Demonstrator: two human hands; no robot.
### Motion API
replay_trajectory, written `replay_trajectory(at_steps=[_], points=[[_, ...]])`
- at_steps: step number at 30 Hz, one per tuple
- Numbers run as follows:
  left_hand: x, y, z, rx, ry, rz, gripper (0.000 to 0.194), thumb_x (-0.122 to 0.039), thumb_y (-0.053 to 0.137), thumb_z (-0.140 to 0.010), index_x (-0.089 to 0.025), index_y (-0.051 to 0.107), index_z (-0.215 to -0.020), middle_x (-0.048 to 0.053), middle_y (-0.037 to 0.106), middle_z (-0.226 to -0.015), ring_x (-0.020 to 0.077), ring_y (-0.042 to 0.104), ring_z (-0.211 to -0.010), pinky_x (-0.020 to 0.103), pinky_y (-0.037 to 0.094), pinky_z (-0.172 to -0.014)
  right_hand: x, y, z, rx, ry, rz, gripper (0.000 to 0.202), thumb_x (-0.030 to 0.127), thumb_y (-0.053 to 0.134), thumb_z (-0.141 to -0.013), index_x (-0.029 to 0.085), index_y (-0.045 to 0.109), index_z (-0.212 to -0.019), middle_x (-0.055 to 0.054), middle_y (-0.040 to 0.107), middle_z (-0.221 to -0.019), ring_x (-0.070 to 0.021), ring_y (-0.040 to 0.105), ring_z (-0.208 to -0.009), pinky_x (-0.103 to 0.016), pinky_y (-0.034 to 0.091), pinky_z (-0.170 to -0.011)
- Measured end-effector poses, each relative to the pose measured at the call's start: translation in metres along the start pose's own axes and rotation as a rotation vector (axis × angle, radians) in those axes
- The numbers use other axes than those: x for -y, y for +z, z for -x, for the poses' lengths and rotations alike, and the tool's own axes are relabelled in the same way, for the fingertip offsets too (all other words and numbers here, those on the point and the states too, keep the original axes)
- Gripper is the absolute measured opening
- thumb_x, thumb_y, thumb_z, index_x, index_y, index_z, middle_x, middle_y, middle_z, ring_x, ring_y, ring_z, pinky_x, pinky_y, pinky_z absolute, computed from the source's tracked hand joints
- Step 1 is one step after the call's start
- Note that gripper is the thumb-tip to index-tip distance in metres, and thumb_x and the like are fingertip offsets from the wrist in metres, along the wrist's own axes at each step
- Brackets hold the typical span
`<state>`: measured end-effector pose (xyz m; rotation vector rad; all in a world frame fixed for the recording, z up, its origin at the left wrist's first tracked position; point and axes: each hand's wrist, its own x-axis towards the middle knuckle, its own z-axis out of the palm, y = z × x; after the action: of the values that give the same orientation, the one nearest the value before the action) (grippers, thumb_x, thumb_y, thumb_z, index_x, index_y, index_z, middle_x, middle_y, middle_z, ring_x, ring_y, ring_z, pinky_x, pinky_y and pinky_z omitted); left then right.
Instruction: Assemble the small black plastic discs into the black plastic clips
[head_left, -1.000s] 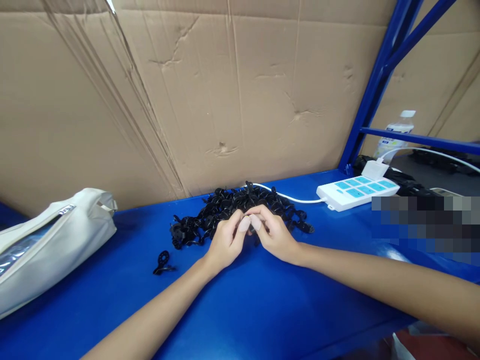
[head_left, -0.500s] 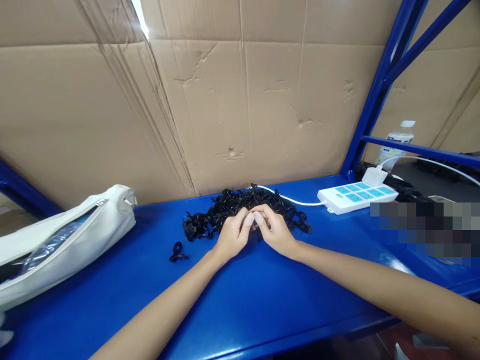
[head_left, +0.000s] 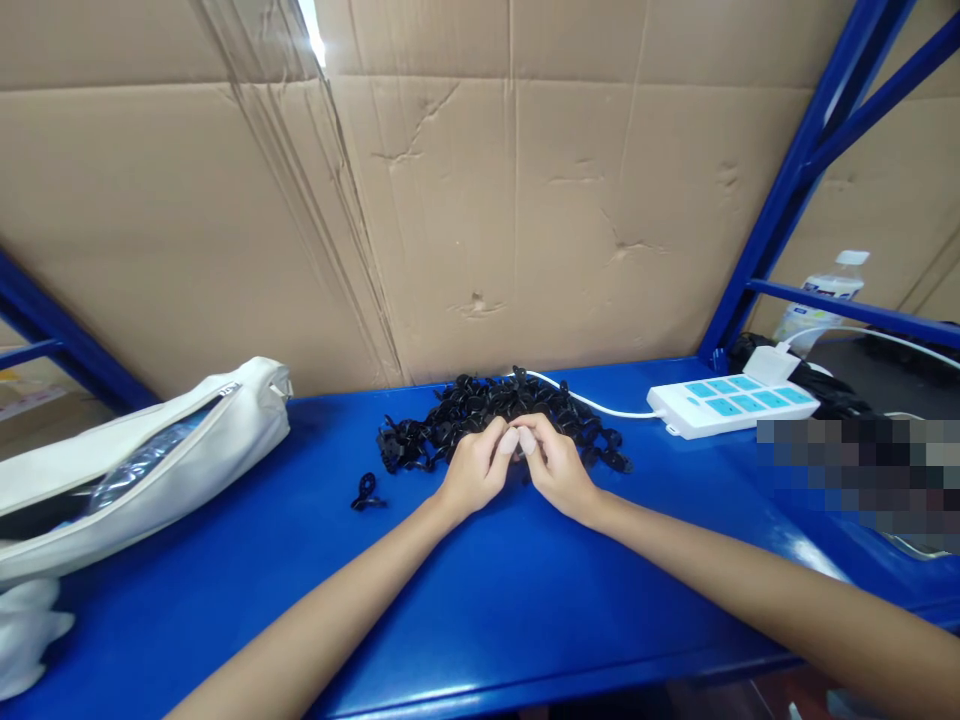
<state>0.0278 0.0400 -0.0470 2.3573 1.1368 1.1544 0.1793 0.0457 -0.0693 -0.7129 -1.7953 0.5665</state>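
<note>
My left hand (head_left: 478, 468) and my right hand (head_left: 555, 468) meet in front of a pile of small black looped pieces (head_left: 517, 395). Both are closed, with thumb tips pressed side by side and fingers curled under. Whatever lies between the fingertips is hidden from me. The pile spreads behind the hands and to both sides of them. A single black piece (head_left: 367, 492), with a ring at its top and a flared foot, lies apart on the blue table (head_left: 480, 610), left of my left hand.
An unzipped white pouch (head_left: 172, 460) lies at the left, a white object (head_left: 30, 635) below it. At the right sit a power strip (head_left: 727, 403) with a white cable and, behind a blue rack post (head_left: 795, 190), a bottle (head_left: 821, 300). Cardboard (head_left: 435, 220) stands behind.
The view has swung a little to the left, so more of the white object at the lower left shows. Both hands stay together at the pile, thumbs still touching.
</note>
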Motion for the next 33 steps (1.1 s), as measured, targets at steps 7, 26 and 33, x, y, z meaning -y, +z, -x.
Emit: replay_trajectory(at_steps=[7, 26, 33], points=[[-0.014, -0.008, 0.009, 0.01, 0.013, -0.004, 0.029, -0.033, 0.035, -0.095, -0.018, 0.046, -0.073, -0.003, 0.049, -0.059, 0.0095, 0.046, -0.049, 0.021, 0.033, -0.051, 0.018, -0.011, 0.009, 0.078, 0.02, 0.023, 0.016, 0.027, 0.039, -0.097, 0.02, 0.05, -0.106, -0.006, 0.067, -0.083, -0.018, 0.066, -0.072, -0.028, 0.05, -0.064], [-0.04, -0.025, 0.014, 0.251, -0.296, 0.306, 0.035, -0.04, 0.038, -0.097, -0.016, 0.049, -0.075, -0.004, 0.049, -0.064, 0.0078, 0.042, -0.056, 0.019, 0.034, -0.054, 0.038, -0.033, 0.008, 0.358, 0.304, -0.279, 0.023, 0.035, 0.043, -0.097, 0.018, 0.053, -0.085, 0.001, 0.056, -0.071, -0.0097, 0.052, -0.061, -0.021, 0.038, -0.056], [-0.033, -0.016, 0.019, 0.215, -0.335, 0.304, 0.036, -0.042, 0.039, -0.096, -0.017, 0.047, -0.072, -0.005, 0.046, -0.058, 0.0075, 0.041, -0.053, 0.019, 0.033, -0.053, 0.025, -0.025, 0.011, 0.321, 0.344, -0.301, 0.023, 0.035, 0.044, -0.096, 0.019, 0.051, -0.082, 0.002, 0.054, -0.066, -0.0089, 0.046, -0.054, -0.021, 0.036, -0.051]])
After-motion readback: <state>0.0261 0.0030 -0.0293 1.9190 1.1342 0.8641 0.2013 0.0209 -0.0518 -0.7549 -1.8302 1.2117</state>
